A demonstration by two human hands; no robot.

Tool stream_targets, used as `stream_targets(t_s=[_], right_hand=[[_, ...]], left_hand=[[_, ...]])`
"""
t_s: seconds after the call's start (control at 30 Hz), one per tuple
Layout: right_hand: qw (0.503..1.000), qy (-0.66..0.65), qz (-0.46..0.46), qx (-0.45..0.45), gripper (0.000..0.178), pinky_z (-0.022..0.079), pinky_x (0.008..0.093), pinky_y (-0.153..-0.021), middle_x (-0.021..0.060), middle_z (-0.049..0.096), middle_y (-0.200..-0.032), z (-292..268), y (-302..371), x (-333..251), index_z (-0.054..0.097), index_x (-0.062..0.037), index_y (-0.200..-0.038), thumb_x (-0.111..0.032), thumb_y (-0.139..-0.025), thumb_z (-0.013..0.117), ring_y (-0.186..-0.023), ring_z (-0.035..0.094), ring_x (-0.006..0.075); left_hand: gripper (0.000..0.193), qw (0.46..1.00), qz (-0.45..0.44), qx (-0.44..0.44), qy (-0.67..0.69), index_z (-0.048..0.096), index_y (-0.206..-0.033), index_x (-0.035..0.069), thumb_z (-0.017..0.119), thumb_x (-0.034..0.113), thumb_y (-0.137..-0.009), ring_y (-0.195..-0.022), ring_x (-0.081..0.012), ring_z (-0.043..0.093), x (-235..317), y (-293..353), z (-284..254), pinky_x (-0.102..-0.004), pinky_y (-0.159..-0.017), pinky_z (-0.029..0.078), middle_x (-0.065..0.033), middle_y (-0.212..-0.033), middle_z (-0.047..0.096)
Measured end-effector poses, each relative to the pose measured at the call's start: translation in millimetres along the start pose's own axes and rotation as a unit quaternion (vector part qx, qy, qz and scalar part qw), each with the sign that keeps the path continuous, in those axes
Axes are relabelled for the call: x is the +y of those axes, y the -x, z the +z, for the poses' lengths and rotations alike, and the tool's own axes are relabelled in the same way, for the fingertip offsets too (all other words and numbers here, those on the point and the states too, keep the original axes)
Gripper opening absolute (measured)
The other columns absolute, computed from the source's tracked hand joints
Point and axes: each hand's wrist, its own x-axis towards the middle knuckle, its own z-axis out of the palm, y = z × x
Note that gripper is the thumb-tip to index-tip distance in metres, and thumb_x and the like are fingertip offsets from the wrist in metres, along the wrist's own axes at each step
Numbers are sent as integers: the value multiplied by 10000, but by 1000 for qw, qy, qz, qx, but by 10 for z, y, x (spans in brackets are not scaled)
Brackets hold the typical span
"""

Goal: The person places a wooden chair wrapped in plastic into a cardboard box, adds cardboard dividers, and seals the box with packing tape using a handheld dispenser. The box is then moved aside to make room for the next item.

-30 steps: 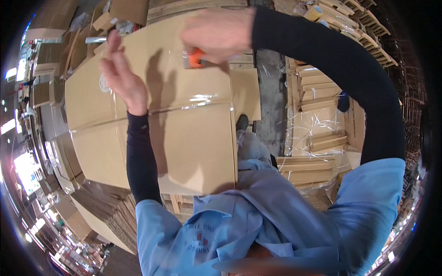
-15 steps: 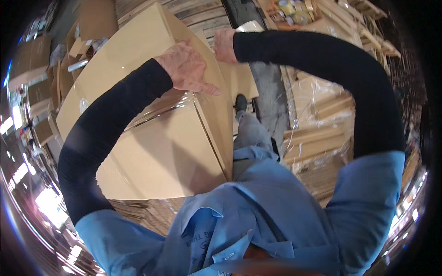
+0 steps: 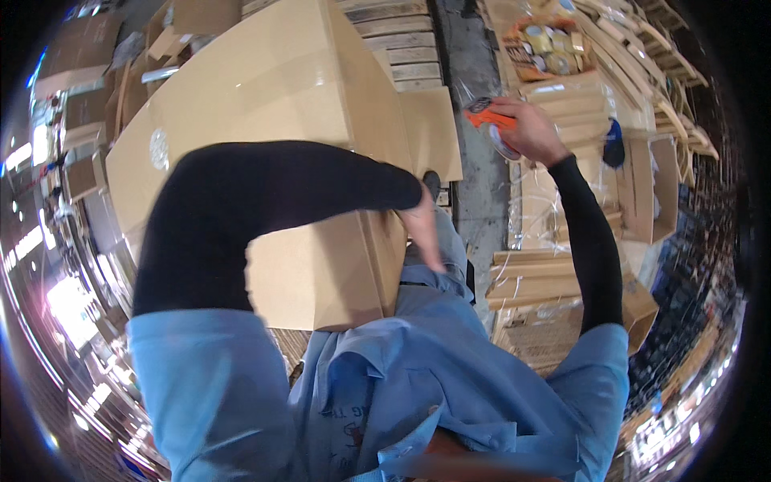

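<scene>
Swung out from the large carton (image 3: pixel 265 88) within the last half second, a worker's right hand (image 3: pixel 536 132) now carries an orange tape dispenser (image 3: pixel 491 118) near the grey floor strip (image 3: pixel 479 217) to the carton's right, while the left hand (image 3: pixel 422 229) has come down from the carton's top to beside its near right side; from where I stand, the gap between tool and carton is the relation that counts, the dispenser lying well apart from it, long axis slanting, black-tipped end turned roughly toward the carton. Closed about the dispenser is the right hand; the left, blurred, has fingers extended with nothing seen in its grip and is much the nearer to the carton, though I cannot tell whether it touches. Beyond the carton's right edge lie a slatted wooden pallet (image 3: pixel 401 44) and a flat cardboard sheet (image 3: pixel 431 132); farther right of the carton sit bundled cardboard pieces (image 3: pixel 534 277) and, past the dispenser, an orange printed box (image 3: pixel 520 63) of rolls (image 3: pixel 554 40). Lettering marks the worker's blue shirt (image 3: pixel 450 353), partly lost in its folds; the carton's top bears a round pale patch (image 3: pixel 159 149), with no writing I can make out.
</scene>
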Motion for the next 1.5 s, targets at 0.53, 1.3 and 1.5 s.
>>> stream_targets(t_s=[0.53, 1.3, 1.5], right_hand=[[858, 100, -477, -162, 226, 537, 292, -657, 139, 681, -940, -311, 686, -3241, 755, -41, -892, -204, -784, 641, -813, 655, 202], [997, -4, -42, -67, 235, 561, 470, -741, 149, 711, -1074, 53, 597, -1145, 759, -132, -1002, -85, -792, 664, -934, 703, 341], [956, -56, -108, 265, 461, 581, 357, -776, 111, 672, -1268, -720, 946, -2312, 739, -73, -1101, 69, -662, 753, -866, 676, 299]], left_hand=[[677, 180, 422, 887, 53, 666, -1183, 7, 426, 616, -1012, -1018, -374, 704, -626, 765, 3243, -548, -988, 512, -247, -1060, 725], [626, 673, 223, 612, -349, 666, -966, -35, 557, 581, -953, -1045, -391, 649, -37, 607, 910, -550, -1063, 431, -265, -1083, 678], [401, 462, 451, 708, 286, 604, -1115, 6, 468, 382, -1086, -1083, -160, 618, -460, 1142, 1080, -350, -979, 484, -126, -1360, 630]])
